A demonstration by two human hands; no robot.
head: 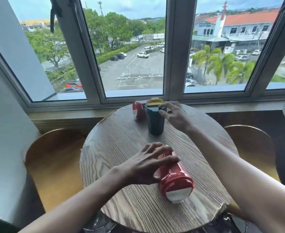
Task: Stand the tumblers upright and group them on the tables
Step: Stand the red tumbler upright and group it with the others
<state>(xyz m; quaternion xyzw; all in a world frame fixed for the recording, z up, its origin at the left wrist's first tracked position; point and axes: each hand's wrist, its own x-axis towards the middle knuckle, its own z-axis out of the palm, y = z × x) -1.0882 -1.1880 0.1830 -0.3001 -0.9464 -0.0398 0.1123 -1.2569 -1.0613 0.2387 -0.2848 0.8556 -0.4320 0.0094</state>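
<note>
Gripping the near red tumbler (173, 174), which lies on its side on the round table (121, 148), our left hand (148, 165) wraps spread fingers over it; our right hand (175, 115) touches the upright dark tumbler's (155, 121) far lid with fingers loosely spread.

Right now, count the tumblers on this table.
3: a red tumbler lying under the left hand, a dark green tumbler upright at the right hand, another red one behind it.

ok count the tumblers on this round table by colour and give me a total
Red tumblers: 2, one lying near the front under the left hand, one at the back
Dark green tumbler: 1, upright, right hand at its lid
Total: 3
</note>
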